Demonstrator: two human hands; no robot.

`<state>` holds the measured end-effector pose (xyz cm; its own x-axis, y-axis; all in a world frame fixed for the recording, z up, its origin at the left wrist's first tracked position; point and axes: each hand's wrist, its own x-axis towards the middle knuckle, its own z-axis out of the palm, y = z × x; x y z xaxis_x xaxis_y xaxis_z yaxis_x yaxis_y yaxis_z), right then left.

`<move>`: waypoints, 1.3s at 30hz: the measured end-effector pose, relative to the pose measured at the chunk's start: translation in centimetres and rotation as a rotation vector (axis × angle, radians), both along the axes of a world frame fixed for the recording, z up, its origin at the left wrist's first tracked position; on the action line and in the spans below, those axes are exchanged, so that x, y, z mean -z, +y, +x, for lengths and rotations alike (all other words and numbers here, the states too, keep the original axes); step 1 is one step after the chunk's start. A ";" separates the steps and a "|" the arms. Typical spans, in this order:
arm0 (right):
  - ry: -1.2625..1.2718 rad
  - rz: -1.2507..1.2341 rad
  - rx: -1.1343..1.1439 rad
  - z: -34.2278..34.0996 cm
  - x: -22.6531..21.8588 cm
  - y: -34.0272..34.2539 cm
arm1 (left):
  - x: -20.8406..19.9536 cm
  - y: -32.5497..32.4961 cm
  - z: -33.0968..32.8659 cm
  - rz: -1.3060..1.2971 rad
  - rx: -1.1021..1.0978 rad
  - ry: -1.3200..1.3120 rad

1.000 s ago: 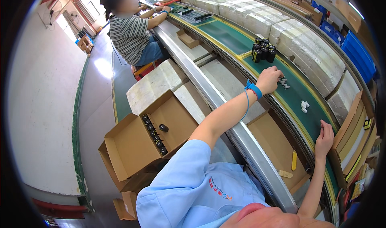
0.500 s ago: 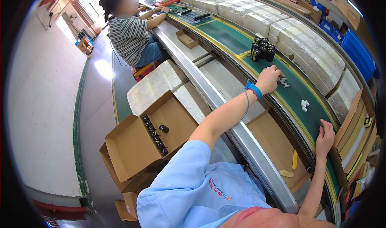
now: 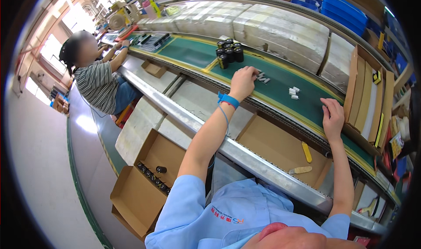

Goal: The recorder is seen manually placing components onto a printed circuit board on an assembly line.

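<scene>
My left hand, with a blue strap at its wrist, reaches over the green conveyor belt. Its fingers are curled together beside a few small grey cylinders; whatever the fingertips pinch is hidden. Behind that hand stands a cluster of black cylindrical capacitors. To the right lies a loose group of small white pieces. My right hand rests at the belt's right part, near a cardboard box, with its fingers loosely bent and apart and nothing visible in them.
An open carton at lower left holds several black cylinders. Below the belt, a cardboard tray holds a yellow-handled cutter. White foam blocks line the far side. A co-worker sits farther up the line.
The view has turned to the right, so the belt and both hands appear farther left. My left hand stays by the grey cylinders. The right hand remains over the belt beside the box.
</scene>
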<state>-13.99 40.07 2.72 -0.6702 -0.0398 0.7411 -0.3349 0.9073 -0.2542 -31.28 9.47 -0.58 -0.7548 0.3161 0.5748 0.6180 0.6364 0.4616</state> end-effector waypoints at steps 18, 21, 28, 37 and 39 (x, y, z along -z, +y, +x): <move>-0.308 -0.109 0.016 -0.5 1.5 0.9 | 0.0 0.0 -0.1 0.010 0.036 -0.042; -0.183 -0.056 0.031 -0.1 0.8 0.6 | 0.0 0.0 -0.1 0.001 0.020 -0.068; -0.159 -0.041 0.033 -0.1 1.0 1.0 | -0.1 0.2 -0.2 0.002 0.042 -0.054; -0.070 -0.086 0.045 0.3 0.2 0.3 | -0.1 0.0 0.0 -0.006 0.022 -0.062; -0.082 -0.152 0.046 0.3 0.4 0.3 | 0.0 0.0 -0.1 -0.002 0.030 -0.073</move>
<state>-13.65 40.39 2.36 -0.7269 0.1007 0.6793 -0.2663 0.8704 -0.4140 -31.36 9.43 -0.53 -0.7849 0.3399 0.5181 0.6014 0.6191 0.5050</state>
